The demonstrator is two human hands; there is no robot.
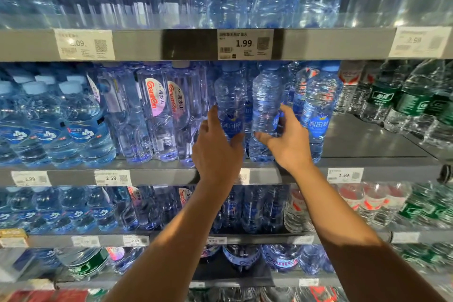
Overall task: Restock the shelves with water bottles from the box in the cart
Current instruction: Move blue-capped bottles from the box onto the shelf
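1. The shelving is filling the whole frame, four tiers of bottled water, and most of it is looking well stocked: the top tier is crowded across the upper frame, and the lower tiers are showing full fronts of blue, red and green labels.
2. The middle shelf (367, 140), at mid-frame, is where the work is going on. To the right of centre its grey deck is lying bare, between the blue-label bottles and the green-label bottles (392, 103) at the far right, so I am judging that stretch as the part left to fill.
3. Left of centre on that shelf, the tall clear bottles (157, 110) with pink labels and the stubby white-capped ones (49, 120) are standing in close rows; nothing looks needed there.
4. Two blue-label water bottles are being set at the shelf front in the centre. The left bottle (230, 100) and the right bottle (266, 105) are standing upright, close beside each other, bases on or very near the deck.
5. The left hand (215, 144) is wrapping its thumb and fingers round the left bottle's lower half.
6. The right hand (286, 140) is curling round the right bottle, thumb in front, fingers behind.
7. The cart and box are not showing, so I cannot tell how many bottles are remaining.
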